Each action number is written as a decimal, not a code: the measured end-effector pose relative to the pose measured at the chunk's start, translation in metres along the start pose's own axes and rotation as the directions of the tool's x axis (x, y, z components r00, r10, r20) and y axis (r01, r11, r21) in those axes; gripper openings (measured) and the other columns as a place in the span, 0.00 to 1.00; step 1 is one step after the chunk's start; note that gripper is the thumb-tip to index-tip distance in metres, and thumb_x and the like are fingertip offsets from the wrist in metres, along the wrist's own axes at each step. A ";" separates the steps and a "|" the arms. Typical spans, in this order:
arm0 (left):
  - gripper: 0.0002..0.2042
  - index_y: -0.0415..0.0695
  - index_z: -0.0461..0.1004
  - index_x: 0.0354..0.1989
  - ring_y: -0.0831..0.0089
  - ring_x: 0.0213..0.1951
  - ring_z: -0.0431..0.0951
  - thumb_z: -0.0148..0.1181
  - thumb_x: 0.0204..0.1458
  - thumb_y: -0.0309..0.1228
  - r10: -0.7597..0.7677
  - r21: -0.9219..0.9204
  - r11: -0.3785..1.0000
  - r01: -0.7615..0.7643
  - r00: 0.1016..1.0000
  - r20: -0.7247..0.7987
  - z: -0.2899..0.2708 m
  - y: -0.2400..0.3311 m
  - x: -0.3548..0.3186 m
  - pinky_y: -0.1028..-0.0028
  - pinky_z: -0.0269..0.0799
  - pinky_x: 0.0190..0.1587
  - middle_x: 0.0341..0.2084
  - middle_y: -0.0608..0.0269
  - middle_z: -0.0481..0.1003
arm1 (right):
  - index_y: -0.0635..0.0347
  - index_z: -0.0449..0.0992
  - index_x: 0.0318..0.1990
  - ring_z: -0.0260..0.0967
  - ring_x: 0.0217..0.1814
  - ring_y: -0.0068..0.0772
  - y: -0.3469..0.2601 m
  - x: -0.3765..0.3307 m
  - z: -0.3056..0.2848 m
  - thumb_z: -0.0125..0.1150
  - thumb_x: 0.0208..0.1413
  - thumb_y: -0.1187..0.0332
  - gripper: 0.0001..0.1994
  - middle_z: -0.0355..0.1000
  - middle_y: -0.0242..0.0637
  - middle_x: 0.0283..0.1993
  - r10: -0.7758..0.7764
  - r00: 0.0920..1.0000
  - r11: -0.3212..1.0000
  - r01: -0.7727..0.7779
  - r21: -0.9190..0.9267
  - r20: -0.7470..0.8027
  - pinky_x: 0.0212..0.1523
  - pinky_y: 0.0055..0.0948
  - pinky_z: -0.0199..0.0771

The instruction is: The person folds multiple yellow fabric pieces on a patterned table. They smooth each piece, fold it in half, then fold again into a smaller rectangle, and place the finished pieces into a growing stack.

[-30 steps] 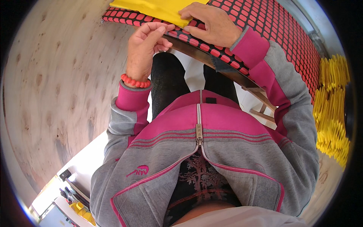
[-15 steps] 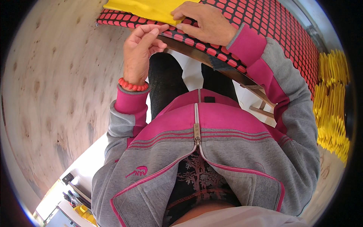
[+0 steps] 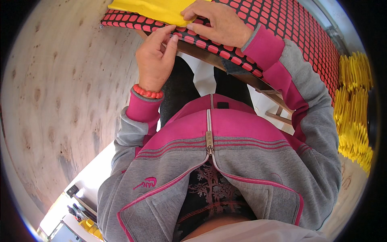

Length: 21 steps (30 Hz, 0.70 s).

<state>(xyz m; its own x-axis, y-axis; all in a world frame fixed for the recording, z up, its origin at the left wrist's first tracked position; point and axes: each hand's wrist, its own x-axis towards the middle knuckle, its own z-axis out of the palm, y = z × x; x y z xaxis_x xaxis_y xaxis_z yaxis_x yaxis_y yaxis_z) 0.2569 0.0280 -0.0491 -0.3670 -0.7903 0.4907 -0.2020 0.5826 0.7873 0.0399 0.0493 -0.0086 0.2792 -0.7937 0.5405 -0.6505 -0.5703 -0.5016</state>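
Observation:
A smooth yellow sheet, seemingly cloth [image 3: 149, 10], lies at the top of the view on a pad covered in black fabric with red rounded patches [image 3: 266, 24]. My right hand [image 3: 221, 24] rests on the pad, its bent fingers and thumb closed on the sheet's near right corner. Just left of it, my left hand [image 3: 155, 58], with a red bead bracelet at the wrist, reaches up to the sheet's near edge. Its index fingertip meets that edge, thumb tip close below, other fingers curled. Anything small between them is too fine to make out.
Folded yellow pieces [image 3: 352, 113] stand in a dense stack at the right. A pale wooden board [image 3: 68, 80] spans the left. Under the pad runs a brown wooden table edge [image 3: 201, 54], above my legs. Several small items [image 3: 80, 205] sit at lower left.
My left hand has shifted slightly right and turned, its index finger now pointing up at the sheet's edge. My right hand has barely moved and keeps its hold.

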 end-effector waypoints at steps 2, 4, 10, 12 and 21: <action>0.11 0.41 0.79 0.48 0.74 0.27 0.77 0.64 0.57 0.24 0.039 0.084 0.996 -0.039 0.999 -0.001 0.000 -0.001 0.000 0.75 0.73 0.31 0.28 0.60 0.78 | 0.63 0.76 0.40 0.76 0.41 0.51 0.000 0.000 0.000 0.62 0.54 0.67 0.10 0.75 0.48 0.39 -0.001 1.000 1.000 0.001 -0.002 0.001 0.43 0.40 0.76; 0.11 0.42 0.80 0.48 0.71 0.26 0.77 0.64 0.56 0.24 0.110 0.152 0.982 -0.109 0.994 0.004 -0.001 0.000 0.000 0.73 0.73 0.30 0.28 0.60 0.77 | 0.63 0.76 0.40 0.76 0.41 0.51 0.000 0.000 0.000 0.62 0.54 0.67 0.10 0.75 0.48 0.39 -0.007 1.000 1.000 0.007 -0.012 0.000 0.43 0.40 0.76; 0.12 0.45 0.80 0.47 0.64 0.26 0.76 0.64 0.54 0.23 0.204 0.278 0.939 -0.203 0.979 0.024 0.002 0.005 -0.002 0.69 0.72 0.29 0.28 0.60 0.76 | 0.63 0.76 0.40 0.75 0.41 0.51 0.001 0.000 0.001 0.62 0.54 0.67 0.10 0.75 0.48 0.38 0.002 1.000 1.000 -0.002 -0.014 0.003 0.43 0.41 0.76; 0.11 0.46 0.80 0.46 0.62 0.27 0.77 0.64 0.54 0.23 0.207 0.289 0.935 -0.205 0.978 0.027 0.003 0.005 -0.003 0.68 0.72 0.29 0.28 0.60 0.76 | 0.63 0.76 0.41 0.75 0.41 0.51 0.002 0.000 0.001 0.62 0.54 0.67 0.10 0.75 0.48 0.38 -0.001 1.000 1.000 0.001 -0.016 0.010 0.43 0.41 0.76; 0.09 0.44 0.80 0.44 0.60 0.31 0.80 0.64 0.54 0.24 0.198 0.273 0.941 -0.199 0.980 0.030 0.006 -0.001 -0.002 0.67 0.75 0.32 0.31 0.59 0.78 | 0.65 0.76 0.42 0.75 0.42 0.52 0.000 0.000 -0.001 0.64 0.53 0.67 0.12 0.75 0.49 0.39 -0.003 1.000 1.000 0.003 -0.014 0.014 0.44 0.40 0.76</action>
<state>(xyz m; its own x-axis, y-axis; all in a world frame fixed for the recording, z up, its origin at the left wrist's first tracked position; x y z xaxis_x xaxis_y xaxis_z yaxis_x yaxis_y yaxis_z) 0.2528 0.0303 -0.0528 -0.4271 -0.6529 0.6256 -0.3651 0.7575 0.5413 0.0389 0.0499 -0.0079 0.2909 -0.7949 0.5324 -0.6595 -0.5698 -0.4904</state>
